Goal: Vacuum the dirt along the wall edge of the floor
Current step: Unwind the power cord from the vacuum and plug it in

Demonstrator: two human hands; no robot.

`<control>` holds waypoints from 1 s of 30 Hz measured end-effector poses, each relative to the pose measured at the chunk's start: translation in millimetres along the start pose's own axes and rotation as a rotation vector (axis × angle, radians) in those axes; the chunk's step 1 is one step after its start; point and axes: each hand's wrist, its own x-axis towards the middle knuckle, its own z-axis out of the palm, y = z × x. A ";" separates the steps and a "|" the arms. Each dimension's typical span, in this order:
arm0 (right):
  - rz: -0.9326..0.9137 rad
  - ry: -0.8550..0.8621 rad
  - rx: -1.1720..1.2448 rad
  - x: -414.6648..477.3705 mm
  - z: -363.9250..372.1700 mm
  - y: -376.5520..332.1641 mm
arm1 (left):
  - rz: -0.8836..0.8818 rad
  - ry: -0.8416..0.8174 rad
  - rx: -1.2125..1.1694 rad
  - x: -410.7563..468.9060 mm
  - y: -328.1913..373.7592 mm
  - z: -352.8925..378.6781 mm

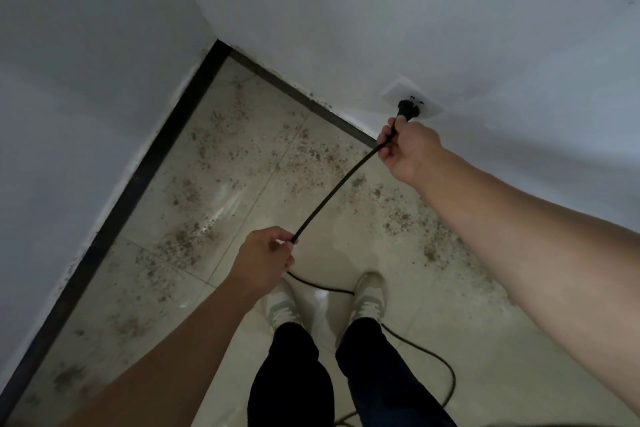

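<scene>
A black power cord point(341, 187) stretches taut between my two hands. My right hand point(407, 149) grips the cord just behind its black plug point(408, 110), which sits at the white wall socket point(414, 99); I cannot tell whether the plug is fully in. My left hand point(265, 258) holds the cord lower down, fingers curled round it. Brown dirt point(194, 236) is scattered over the pale floor tiles point(467, 340), thickest near the dark skirting point(114, 215) in the corner. The vacuum itself is out of sight.
Two white walls meet at a corner point(218, 42) ahead. The slack cord point(433, 354) loops on the floor behind my right shoe point(369, 295) and runs between my feet. My left shoe point(282, 305) stands beside it.
</scene>
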 end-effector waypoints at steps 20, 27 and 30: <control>0.024 0.055 -0.048 -2.9 2.1 -21.4 | 0.080 -0.054 -0.052 -2.6 10.3 -7.6; 0.022 0.089 -0.100 5.0 1.8 -23.5 | 0.118 -0.086 0.064 -8.2 -13.8 2.3; -0.010 0.069 -0.111 6.6 -3.6 -22.3 | 0.119 -0.117 0.155 -14.8 -30.1 4.2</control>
